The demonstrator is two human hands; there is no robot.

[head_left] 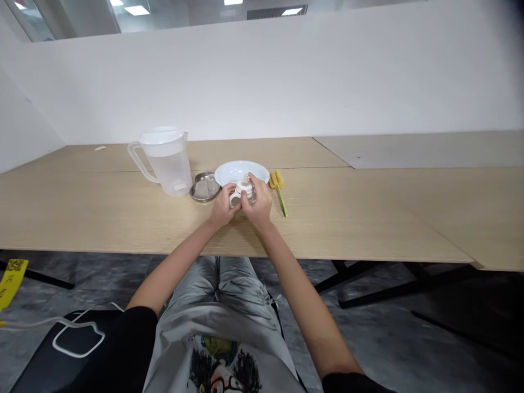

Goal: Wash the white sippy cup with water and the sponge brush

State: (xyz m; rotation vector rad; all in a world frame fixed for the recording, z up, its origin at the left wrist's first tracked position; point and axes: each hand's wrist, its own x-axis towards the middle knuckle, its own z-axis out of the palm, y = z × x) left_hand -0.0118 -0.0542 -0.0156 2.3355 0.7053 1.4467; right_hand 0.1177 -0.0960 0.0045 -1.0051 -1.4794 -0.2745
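A baby bottle (244,188) with a white collar, a pale teat and a ring-shaped white handle is between my two hands, over the front of a white dish. My left hand (223,206) is closed on the handle side. The fingers of my right hand (260,203) curl round the collar and teat from the right. Most of the bottle's lower part is hidden by the hands. Just right of the dish (224,172) lies a yellow sponge brush (277,179) with a green handle. On the left is a round metal tray (198,196) holding a small clear item (212,184).
A lidded, translucent pitcher (170,166) with liquid in it stands left of the tray. A small pale piece (100,148) lies at the table's back left. The wooden table (347,218) meets a white wall (286,82) behind.
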